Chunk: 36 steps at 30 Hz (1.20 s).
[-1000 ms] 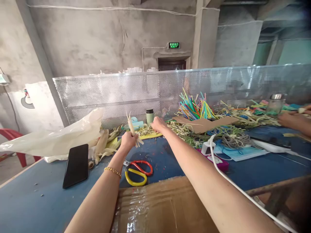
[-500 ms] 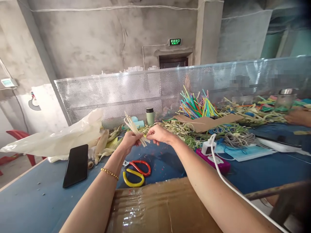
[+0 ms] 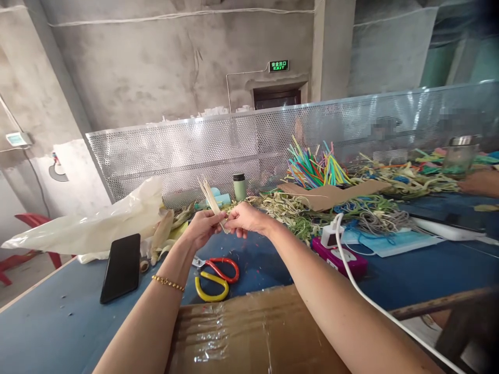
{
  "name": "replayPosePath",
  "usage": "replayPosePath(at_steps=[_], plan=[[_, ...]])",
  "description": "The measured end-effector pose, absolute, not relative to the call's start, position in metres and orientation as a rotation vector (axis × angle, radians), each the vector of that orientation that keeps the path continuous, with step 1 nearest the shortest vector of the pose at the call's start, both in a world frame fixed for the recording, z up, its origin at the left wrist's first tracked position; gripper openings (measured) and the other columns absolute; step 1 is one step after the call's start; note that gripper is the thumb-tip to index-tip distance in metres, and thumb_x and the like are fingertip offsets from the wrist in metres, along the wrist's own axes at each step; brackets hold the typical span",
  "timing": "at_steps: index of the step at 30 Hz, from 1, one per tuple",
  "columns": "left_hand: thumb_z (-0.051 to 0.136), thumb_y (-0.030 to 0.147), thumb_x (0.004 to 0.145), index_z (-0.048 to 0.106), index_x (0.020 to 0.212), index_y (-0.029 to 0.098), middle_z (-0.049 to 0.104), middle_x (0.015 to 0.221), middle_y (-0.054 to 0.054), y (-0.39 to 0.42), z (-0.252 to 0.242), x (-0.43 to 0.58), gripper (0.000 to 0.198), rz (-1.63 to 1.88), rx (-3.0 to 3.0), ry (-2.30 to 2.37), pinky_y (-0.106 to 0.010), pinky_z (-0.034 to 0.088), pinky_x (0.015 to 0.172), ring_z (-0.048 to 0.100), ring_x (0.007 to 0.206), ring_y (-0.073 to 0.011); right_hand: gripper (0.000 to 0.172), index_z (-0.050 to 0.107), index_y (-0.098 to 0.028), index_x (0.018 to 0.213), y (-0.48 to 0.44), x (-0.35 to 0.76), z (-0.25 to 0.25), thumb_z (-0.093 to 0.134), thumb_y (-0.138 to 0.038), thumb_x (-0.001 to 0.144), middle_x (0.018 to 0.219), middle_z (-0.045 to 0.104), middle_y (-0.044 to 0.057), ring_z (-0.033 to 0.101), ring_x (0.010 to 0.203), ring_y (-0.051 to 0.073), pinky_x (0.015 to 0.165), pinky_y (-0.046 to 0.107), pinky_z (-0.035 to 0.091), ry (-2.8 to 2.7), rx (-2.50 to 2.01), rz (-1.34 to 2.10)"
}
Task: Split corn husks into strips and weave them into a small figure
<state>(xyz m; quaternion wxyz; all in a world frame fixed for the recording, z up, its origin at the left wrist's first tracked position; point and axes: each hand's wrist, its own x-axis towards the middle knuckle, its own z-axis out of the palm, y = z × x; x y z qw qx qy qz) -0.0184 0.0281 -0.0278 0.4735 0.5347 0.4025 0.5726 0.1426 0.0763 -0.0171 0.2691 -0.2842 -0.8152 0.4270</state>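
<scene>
A slim bundle of pale, dried strips stands tilted up and leftward above the blue table. My left hand is closed around the bundle near its lower part. Pressed up beside it, my right hand has its fingertips pinched at the bundle's lower end; whether it grips all the strips or only some is hidden. Just below my hands lie scissors with one red and one yellow handle, their blades partly behind my left wrist. A brown cardboard piece with shiny tape lies between my forearms.
A black phone and a plastic bag lie left. Behind stand a green bottle and colourful stems. Dried strips, a purple power block with a white cable, and another person's hand are right.
The strips, fanned apart before, now sit closer together. My right hand has moved slightly left and down against the bundle's lower end.
</scene>
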Motion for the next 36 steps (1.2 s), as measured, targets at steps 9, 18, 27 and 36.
replayPosePath(at_steps=[9,18,27,36], plan=[[0.082,0.029,0.063,0.07,0.071,0.005,0.06,0.056,-0.004,0.019,-0.016,-0.023,0.029,1.397,1.305,0.838,-0.019,0.034,0.045,0.046,0.047,-0.0054,0.042,0.062,-0.012,0.072,0.069,0.15,-0.008,0.075,-0.052,0.07,0.064,0.062,0.0,0.052,0.044,0.005,0.034,0.015,0.038,-2.16,-0.611,1.296],[0.08,0.031,0.068,0.073,0.088,0.006,0.051,0.047,0.003,0.016,-0.013,-0.023,0.033,1.423,1.33,0.842,-0.018,0.032,0.044,0.039,0.042,-0.0029,0.034,0.064,-0.011,0.066,0.061,0.147,-0.003,0.076,-0.042,0.071,0.05,0.055,-0.003,0.046,0.042,0.004,0.037,0.016,0.033,-2.097,-0.554,1.375],[0.08,0.027,0.069,0.072,0.092,0.005,0.046,0.044,0.004,0.008,-0.004,-0.021,0.033,1.4,1.32,0.799,-0.017,0.03,0.043,0.037,0.041,-0.0023,0.031,0.064,-0.011,0.067,0.062,0.148,-0.002,0.076,-0.04,0.071,0.057,0.06,-0.001,0.04,0.039,0.002,0.035,0.017,0.03,-2.019,-0.451,1.321],[0.073,0.023,0.074,0.067,0.073,0.009,0.044,0.049,0.003,0.01,-0.006,-0.027,0.015,1.398,1.293,0.724,-0.017,0.031,0.045,0.037,0.046,-0.0042,0.039,0.062,-0.012,0.069,0.062,0.149,-0.002,0.071,-0.05,0.074,0.06,0.057,-0.002,0.042,0.041,0.002,0.035,0.016,0.031,-1.971,-0.448,1.428]])
